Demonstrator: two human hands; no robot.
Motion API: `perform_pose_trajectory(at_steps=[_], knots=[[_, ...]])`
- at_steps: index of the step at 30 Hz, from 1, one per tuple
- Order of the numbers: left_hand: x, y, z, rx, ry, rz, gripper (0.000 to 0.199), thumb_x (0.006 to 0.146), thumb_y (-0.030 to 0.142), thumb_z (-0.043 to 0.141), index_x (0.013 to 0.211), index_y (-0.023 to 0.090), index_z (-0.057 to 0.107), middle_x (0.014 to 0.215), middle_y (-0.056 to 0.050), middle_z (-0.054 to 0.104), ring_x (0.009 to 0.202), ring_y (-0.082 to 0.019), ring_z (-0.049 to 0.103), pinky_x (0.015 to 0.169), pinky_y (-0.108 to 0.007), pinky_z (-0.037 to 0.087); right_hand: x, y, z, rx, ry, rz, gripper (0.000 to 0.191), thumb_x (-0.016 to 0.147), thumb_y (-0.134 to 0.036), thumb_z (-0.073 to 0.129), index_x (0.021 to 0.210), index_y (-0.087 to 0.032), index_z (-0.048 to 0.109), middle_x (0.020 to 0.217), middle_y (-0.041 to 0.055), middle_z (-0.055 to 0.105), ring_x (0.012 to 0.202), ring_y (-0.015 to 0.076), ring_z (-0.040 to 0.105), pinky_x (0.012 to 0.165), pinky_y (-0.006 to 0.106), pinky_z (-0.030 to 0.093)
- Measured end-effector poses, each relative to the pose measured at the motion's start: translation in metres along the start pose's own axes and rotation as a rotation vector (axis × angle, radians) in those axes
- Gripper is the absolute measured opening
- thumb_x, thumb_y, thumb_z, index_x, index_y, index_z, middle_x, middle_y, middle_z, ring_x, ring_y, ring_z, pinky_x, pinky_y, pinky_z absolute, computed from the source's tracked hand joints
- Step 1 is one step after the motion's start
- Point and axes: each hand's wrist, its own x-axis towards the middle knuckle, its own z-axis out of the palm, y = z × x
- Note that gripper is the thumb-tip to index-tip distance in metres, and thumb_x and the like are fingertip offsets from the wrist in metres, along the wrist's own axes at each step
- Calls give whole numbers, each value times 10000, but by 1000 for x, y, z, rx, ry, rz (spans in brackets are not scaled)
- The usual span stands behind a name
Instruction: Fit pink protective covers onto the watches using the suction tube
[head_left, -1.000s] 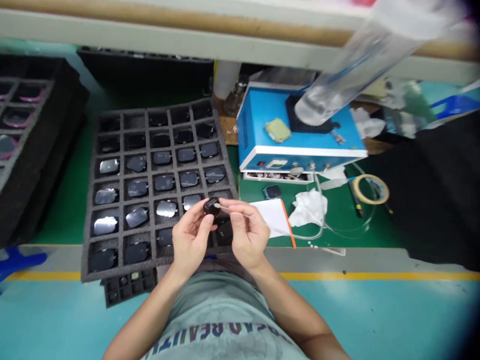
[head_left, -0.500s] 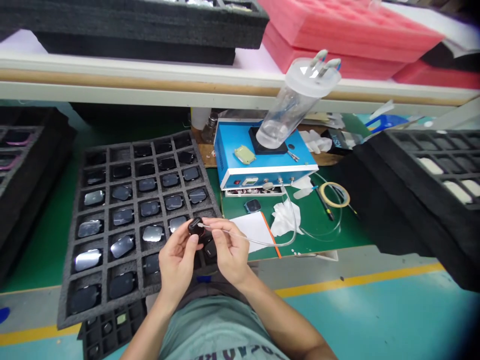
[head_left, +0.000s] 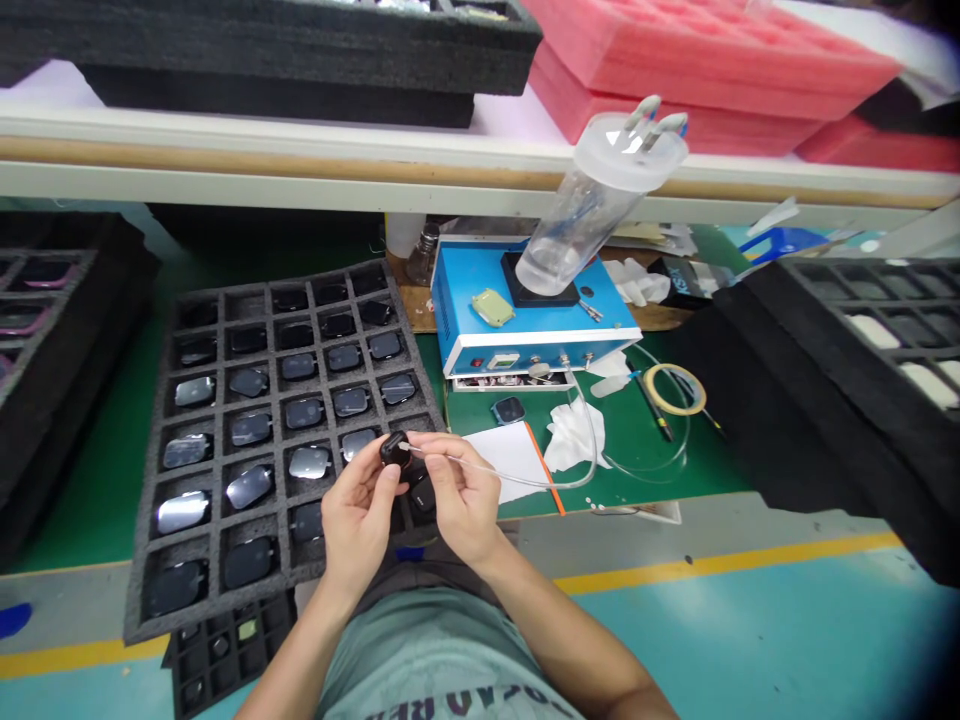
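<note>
My left hand (head_left: 358, 512) is closed on a small black watch case (head_left: 391, 450), gripping it between thumb and fingers. Between the thumb and fingers of my right hand (head_left: 466, 505) is the end of a thin clear tube (head_left: 532, 484), its pale tip touching the case or just at it. The tube loops back to the front of a blue box-shaped machine (head_left: 472, 275). Beneath my hands lies a grey foam tray (head_left: 217, 440) with dark, glossy rounded-rectangle pieces in most of its compartments. Another black piece (head_left: 422, 492) sits close below my fingers.
On the machine stand a clear cylinder (head_left: 581, 215) and a pale green case (head_left: 493, 307). White paper (head_left: 502, 455), crumpled tissue (head_left: 572, 436), a blue watch case (head_left: 508, 409) and a tape roll (head_left: 675, 389) lie right. Black foam trays (head_left: 817, 400) flank the bench; a shelf (head_left: 300, 160) crosses above.
The whole view has shifted slightly to the right. Both hands keep the same hold on the watch case and the tube.
</note>
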Motion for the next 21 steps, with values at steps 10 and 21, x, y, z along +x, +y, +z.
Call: perform_pose_trajectory(at_steps=[10,21], knots=[[-3,1,1,-4,-27,12,333,906,341,792,1201,186,776,1155,-102,814,964,-220,807,720,-247,689,-4,-1,-1,14,10,13,141,1036,-228,600,1055,-258,736,1116,68,797,1059,199,773,937,378,655],[-3,8,-2,21,32,-74,415,911,532,745,1094,168,822,1082,-94,816,924,-246,796,662,-323,710,-5,-3,-4,14,-1,41,139,1033,-261,603,1020,-253,742,1099,71,798,1052,221,769,937,409,647]])
